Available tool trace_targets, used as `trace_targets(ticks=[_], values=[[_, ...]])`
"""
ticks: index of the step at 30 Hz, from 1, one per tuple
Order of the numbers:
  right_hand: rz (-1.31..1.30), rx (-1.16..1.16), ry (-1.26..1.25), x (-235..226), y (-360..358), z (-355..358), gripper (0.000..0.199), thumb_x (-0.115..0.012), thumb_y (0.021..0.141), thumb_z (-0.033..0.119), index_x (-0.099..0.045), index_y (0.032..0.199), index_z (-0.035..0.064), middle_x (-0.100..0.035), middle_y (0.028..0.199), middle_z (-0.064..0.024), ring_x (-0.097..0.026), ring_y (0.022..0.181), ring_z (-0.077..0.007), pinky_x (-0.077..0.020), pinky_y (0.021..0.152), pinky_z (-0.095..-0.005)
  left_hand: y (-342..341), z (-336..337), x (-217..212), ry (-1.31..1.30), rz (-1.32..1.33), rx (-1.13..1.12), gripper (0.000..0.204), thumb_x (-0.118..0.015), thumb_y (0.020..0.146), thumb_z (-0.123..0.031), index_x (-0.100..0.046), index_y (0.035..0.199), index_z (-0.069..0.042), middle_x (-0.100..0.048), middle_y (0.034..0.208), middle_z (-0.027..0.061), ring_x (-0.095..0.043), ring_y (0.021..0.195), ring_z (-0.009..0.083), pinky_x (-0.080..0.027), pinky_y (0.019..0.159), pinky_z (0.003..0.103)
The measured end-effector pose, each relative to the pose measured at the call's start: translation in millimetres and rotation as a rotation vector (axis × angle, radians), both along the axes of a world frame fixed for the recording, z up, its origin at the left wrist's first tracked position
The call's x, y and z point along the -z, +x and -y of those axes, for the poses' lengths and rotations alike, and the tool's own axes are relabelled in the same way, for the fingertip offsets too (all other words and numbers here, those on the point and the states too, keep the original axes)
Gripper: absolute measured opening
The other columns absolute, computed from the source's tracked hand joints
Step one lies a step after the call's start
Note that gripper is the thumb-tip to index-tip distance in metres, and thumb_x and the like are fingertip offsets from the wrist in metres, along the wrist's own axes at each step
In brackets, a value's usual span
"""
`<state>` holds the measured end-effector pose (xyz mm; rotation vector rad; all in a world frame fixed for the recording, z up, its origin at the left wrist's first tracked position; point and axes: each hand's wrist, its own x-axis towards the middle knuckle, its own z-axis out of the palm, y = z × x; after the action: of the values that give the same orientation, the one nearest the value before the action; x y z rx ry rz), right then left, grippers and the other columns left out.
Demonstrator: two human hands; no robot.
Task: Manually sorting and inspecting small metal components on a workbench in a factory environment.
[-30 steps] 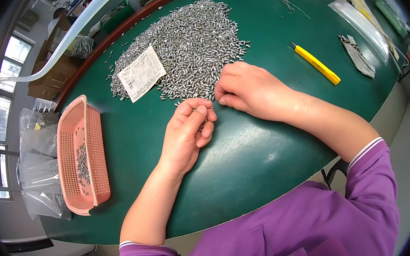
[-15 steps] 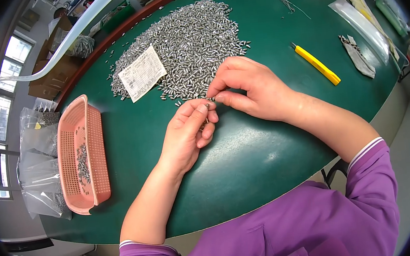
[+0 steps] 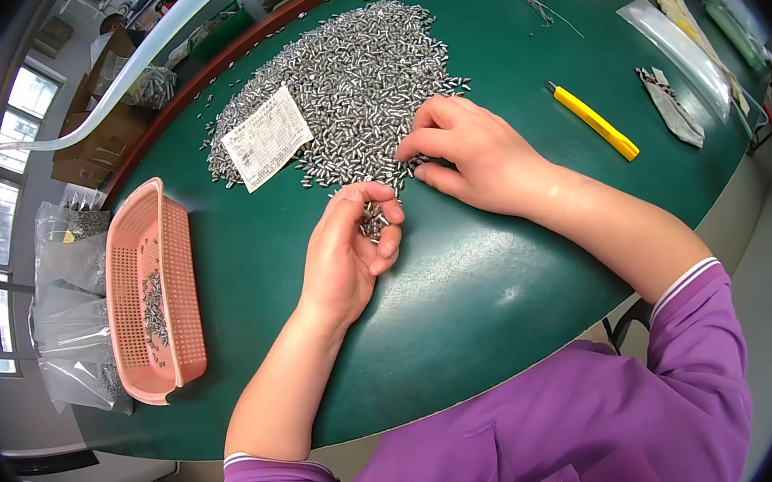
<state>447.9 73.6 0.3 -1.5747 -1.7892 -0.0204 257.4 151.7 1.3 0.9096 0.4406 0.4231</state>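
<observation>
A broad pile of small silver metal pins [image 3: 353, 86] with rounded ends spreads over the green table. My left hand [image 3: 332, 260] is cupped near the pile's front edge, its fingers curled round a small handful of metal pins [image 3: 372, 222]. To the right of it, my right hand [image 3: 485, 157] reaches down to the pile's near edge. Its thumb and index finger are bent toward each other among a few pins; whatever lies between the fingertips is too small to make out. A printed paper slip [image 3: 267, 141] rests on the pile's left part.
At the left stands a pink perforated basket [image 3: 186, 307] with some pins inside, beside clear plastic bags [image 3: 72, 308] of small parts. On the right lie a yellow utility knife [image 3: 596, 120], a greyish pouch [image 3: 671, 109] and thin wires [image 3: 540, 10]. A red-brown ledge [image 3: 153, 138] borders the table's far side.
My right hand has moved away from my left fingertips to the pile's edge. My left thumb has shifted, and the pins in the palm now show.
</observation>
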Motion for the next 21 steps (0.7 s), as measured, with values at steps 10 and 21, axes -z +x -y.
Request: trace_targets(ticks=[10,21], values=[[0.122,-0.041,0.098,5,1,-9,0.015,-0.068,0.07,0.01,-0.064,0.084,0.0141,-0.052,0.087,-0.002,-0.052,0.086,-0.0218,-0.0436,0.074,-0.0347,0,0,1,0.026,-0.003,-0.001,0.026,-0.038,0.096,-0.024,-0.05,0.101,-0.002,-0.053,0.085,0.0086,-0.044,0.059,0.0112,-0.032,0.046,0.021],[0.134,-0.039,0.065,11,0,-15,0.007,-0.064,0.074,0.015,-0.06,0.08,0.0123,-0.052,0.085,-0.0031,-0.051,0.087,-0.0228,-0.0432,0.077,-0.0349,2,3,-1,0.054,-0.047,-0.027,0.025,-0.035,0.097,-0.024,-0.049,0.098,-0.003,-0.051,0.083,0.0073,-0.041,0.058,0.0085,-0.029,0.042,0.018]])
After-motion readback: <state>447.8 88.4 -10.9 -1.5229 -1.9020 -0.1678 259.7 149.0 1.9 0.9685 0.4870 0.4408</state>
